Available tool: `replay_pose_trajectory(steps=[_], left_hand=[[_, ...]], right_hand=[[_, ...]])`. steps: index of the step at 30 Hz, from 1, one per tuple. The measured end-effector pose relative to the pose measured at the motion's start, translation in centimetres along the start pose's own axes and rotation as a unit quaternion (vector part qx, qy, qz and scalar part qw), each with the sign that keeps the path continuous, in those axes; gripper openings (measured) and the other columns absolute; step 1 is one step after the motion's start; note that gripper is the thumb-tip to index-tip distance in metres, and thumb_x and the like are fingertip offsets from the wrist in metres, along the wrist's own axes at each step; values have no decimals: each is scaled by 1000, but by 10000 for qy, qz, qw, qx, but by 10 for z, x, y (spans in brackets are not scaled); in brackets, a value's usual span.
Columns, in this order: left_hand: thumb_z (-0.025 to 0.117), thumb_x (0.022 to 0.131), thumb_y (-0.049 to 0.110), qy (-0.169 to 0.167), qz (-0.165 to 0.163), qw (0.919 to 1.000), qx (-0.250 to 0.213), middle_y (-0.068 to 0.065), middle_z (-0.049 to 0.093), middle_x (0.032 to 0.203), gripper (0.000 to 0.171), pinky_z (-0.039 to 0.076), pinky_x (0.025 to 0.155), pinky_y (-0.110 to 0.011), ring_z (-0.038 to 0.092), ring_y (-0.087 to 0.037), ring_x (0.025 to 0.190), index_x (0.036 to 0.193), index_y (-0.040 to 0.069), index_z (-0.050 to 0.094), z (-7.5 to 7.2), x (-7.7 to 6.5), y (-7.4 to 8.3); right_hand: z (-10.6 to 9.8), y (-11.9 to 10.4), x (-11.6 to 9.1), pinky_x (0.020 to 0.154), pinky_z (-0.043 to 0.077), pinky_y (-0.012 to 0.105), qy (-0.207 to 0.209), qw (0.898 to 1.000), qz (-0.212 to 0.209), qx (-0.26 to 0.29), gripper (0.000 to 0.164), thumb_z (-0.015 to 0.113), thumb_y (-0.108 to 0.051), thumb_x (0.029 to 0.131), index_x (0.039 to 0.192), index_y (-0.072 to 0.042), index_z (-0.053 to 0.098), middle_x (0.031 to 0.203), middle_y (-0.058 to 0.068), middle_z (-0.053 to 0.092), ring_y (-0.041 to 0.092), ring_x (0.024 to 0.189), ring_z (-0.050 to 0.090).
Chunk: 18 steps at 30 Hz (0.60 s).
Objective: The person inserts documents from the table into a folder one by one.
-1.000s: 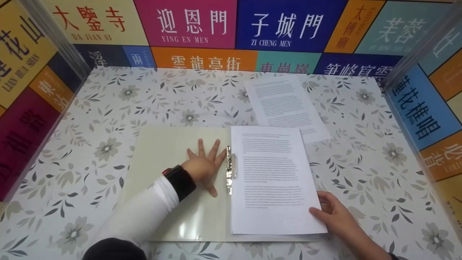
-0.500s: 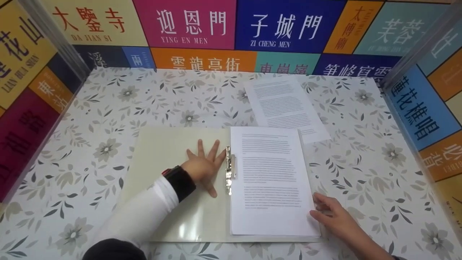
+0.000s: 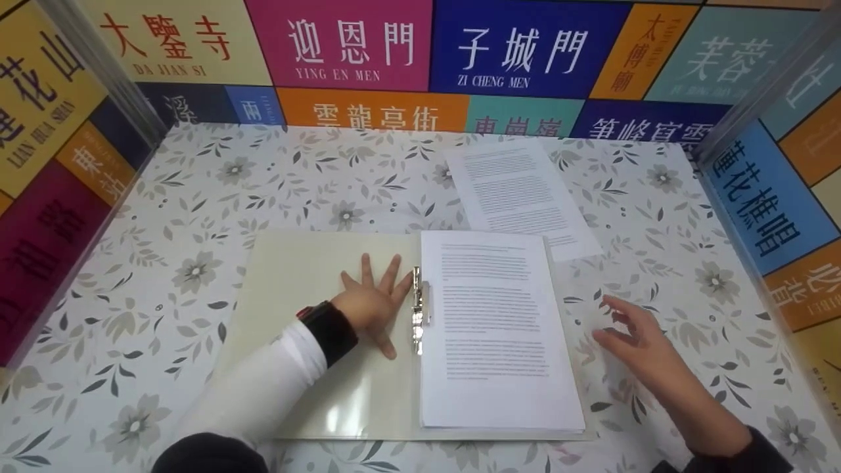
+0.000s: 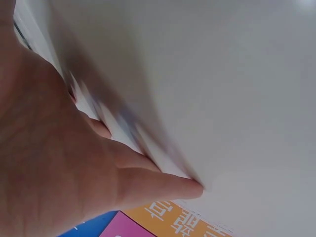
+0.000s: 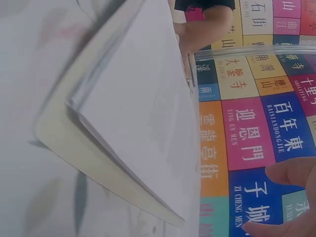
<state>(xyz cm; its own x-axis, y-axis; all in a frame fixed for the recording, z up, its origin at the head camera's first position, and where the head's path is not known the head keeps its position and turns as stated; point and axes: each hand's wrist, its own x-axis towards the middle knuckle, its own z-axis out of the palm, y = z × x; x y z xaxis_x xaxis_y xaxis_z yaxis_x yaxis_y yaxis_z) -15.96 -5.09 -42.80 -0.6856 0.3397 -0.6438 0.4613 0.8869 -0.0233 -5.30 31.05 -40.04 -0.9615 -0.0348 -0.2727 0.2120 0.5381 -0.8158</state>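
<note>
An open cream folder (image 3: 289, 263) lies on the table, its metal clip (image 3: 417, 309) along the spine. A stack of printed sheets (image 3: 493, 315) rests squared on the folder's right side, its left edge at the clip. My left hand (image 3: 368, 305), spread wide, presses on the bare inside of the left cover. In the left wrist view the fingertips of that left hand (image 4: 64, 158) touch the glossy cover. My right hand (image 3: 634, 335) hovers to the right of the stack, fingers loosely bent and holding nothing. The right wrist view shows the stack (image 5: 138, 94) with the right hand apart from it.
Behind the folder, a loose printed sheet (image 3: 525, 190) lies at an angle, its near end beside the stack's top edge. Panels with colourful lettering (image 3: 348, 46) wall the table at the back and both sides. A floral cloth (image 3: 197, 190) covers the tabletop.
My right hand has let go of the stack's lower right edge and moved up and to the right. The top sheet's lower right corner has settled in line with the stack. The left hand stays put.
</note>
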Motion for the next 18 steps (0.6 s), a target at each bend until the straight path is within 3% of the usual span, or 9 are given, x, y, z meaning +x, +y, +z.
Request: replay_pose_trajectory(steps=[1,4,6,8,18], left_hand=[[79,58,64,6,1,10000,21,-13,-32,156,141,14,105,-79,-17,-60,137,154,23,-15,0,0,0],[79,59,65,25,-5,10000,85,-13,-31,156,140,15,105,-78,-16,-60,137,154,23,-16,1,0,0],[78,60,66,43,-18,9999,165,-14,-31,156,139,16,105,-78,-14,-61,137,154,23,-16,0,-1,0],[77,60,67,53,-12,9998,213,-14,-31,156,139,16,104,-78,-14,-61,137,154,23,-15,0,-1,0],[77,60,67,52,9,9998,195,-14,-32,155,139,15,104,-78,-14,-61,136,153,24,-17,1,0,0]], right_hand=[[-4,-3,3,111,37,25,38,10000,-37,-43,68,56,-17,98,151,3,18,152,29,13,48,140,20],[-16,-11,14,108,40,27,138,9999,-21,-92,71,55,-22,98,153,1,15,154,29,10,48,141,19],[-24,-16,25,112,36,46,186,9998,55,-50,74,56,-25,98,153,-1,12,156,29,8,49,142,16],[-31,-20,37,111,26,65,249,9996,139,10,75,55,-27,98,153,-1,11,157,30,6,50,143,14],[-65,-34,108,116,19,63,775,9935,826,-97,78,53,-37,97,155,-5,12,161,24,6,45,146,13]])
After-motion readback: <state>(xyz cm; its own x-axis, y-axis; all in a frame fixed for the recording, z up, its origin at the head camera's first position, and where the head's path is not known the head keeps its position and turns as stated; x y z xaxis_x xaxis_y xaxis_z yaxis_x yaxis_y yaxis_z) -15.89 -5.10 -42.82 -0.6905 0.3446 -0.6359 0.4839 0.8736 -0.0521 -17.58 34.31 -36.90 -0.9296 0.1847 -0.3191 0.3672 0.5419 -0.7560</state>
